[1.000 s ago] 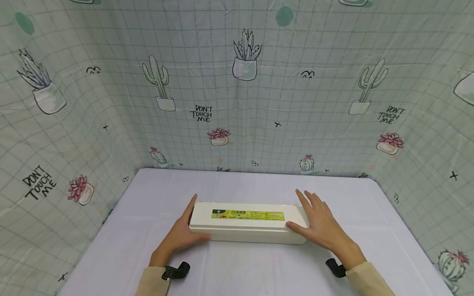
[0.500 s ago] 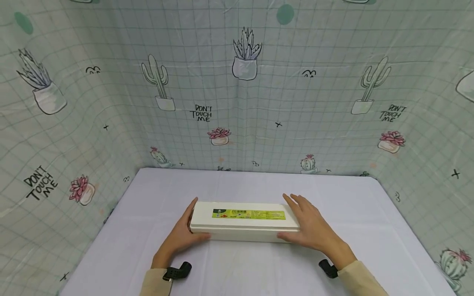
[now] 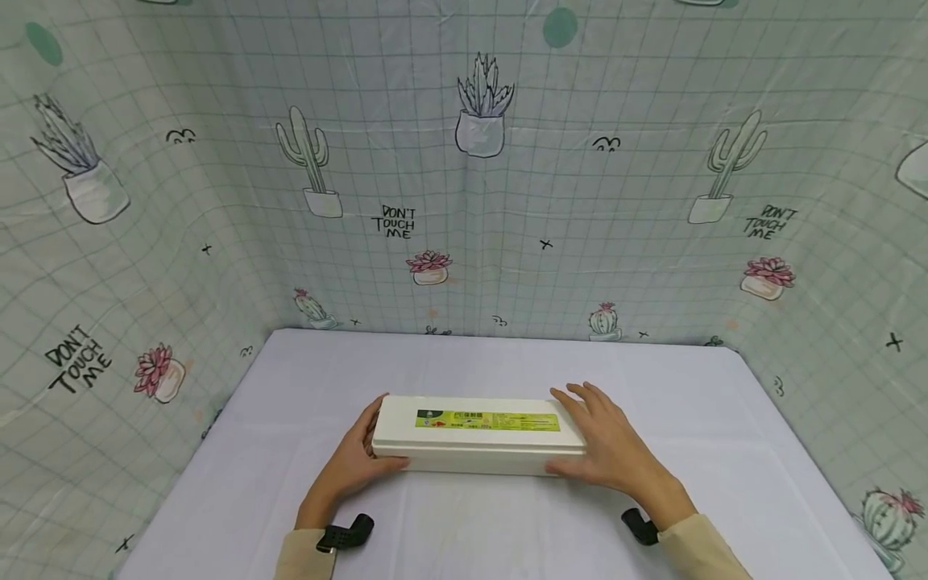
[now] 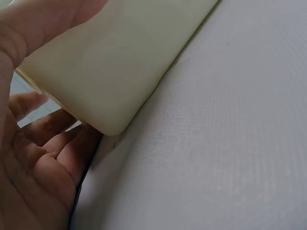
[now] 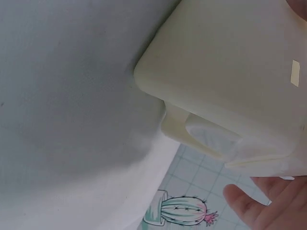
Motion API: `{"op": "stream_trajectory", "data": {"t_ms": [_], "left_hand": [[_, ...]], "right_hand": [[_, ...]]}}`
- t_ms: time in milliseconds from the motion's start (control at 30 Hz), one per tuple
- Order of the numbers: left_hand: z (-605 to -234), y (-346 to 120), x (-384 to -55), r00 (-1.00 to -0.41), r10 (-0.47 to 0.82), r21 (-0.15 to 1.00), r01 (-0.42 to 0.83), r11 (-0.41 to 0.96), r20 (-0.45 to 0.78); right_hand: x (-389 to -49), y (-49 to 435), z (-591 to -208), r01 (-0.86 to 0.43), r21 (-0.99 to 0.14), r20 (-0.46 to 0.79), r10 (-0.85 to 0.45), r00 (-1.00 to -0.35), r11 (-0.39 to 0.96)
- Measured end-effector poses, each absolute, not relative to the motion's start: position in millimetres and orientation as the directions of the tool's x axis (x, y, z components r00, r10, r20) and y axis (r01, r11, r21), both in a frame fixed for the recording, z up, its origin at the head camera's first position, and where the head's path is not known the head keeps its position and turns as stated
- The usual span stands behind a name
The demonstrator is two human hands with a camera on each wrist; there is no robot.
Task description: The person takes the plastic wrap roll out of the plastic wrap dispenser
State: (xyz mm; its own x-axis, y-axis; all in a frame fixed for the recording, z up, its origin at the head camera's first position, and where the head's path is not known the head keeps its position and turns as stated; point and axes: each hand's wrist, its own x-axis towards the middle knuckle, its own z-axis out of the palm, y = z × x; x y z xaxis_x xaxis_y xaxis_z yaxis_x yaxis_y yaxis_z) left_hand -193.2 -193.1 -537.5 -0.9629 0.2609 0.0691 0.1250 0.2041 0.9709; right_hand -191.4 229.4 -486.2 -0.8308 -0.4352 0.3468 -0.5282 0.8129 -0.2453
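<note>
A long cream-white cling film box [image 3: 478, 461] with a yellow-green label [image 3: 487, 420] on its lid lies across the table. My left hand [image 3: 353, 457] grips its left end, thumb along the front face and fingers bent round the end. In the left wrist view, the fingers [image 4: 50, 132] curl behind the box's end. At the right end my right hand [image 3: 605, 443] holds the box, thumb on the front face, fingers reaching over toward the back. The right wrist view shows an opening [image 5: 211, 135] in that end, with something whitish and translucent inside.
The table [image 3: 464, 524] is covered with a white cloth. A hanging curtain [image 3: 507, 201] with a grid and cactus print stands around its back and sides. A black wrist strap [image 3: 345, 532] is on the left wrist, another black band [image 3: 640, 528] on the right.
The right hand has moved left and its thumb has come down from the lid onto the front face. The left fingers have curled in closer round the left end. The box has hardly moved.
</note>
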Motion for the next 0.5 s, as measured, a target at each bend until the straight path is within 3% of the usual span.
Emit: {"op": "stream_trajectory", "data": {"t_ms": [500], "left_hand": [[-536.3,-193.9,-192.3,-0.966,0.252,0.977,0.11,0.183,0.062]], "right_hand": [[-190.2,227.5,-488.2,-0.456,-0.401,0.277,-0.369,-0.887,0.795]]}}
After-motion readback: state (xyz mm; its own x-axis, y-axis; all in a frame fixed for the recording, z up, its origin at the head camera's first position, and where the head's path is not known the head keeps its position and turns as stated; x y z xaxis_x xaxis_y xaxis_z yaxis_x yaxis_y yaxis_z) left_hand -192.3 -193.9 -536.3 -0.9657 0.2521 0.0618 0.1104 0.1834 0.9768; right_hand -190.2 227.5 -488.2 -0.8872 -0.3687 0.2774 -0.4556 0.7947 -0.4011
